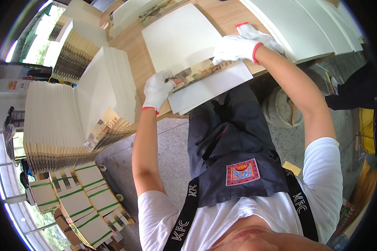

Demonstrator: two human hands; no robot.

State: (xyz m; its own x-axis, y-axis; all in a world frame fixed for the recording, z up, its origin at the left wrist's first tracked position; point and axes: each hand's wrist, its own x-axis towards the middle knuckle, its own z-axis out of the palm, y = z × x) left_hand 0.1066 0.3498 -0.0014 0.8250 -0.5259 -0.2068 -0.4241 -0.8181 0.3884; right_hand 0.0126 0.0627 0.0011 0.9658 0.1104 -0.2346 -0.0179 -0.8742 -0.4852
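A large white sheet (180,35) lies on the wooden table, with a printed picture strip (205,71) along its near edge. Under that strip, more white sheets (213,90) stick out over the table's front edge. My left hand (158,88), in a white glove with a red cuff, has its fingers closed on the strip's left end. On the strip's right end rests my right hand (236,48), gloved alike, its fingers stretched out and flat. Just beyond my right wrist lies what looks like a loose white glove (262,37) with a red cuff.
Thick stacks of folded white sheets (54,117) with printed edges stand at the left. A broad white stack (297,29) covers the table's right side. Bundles tied with green straps (79,201) sit low at the left. A round drum (282,108) stands beneath the table at the right.
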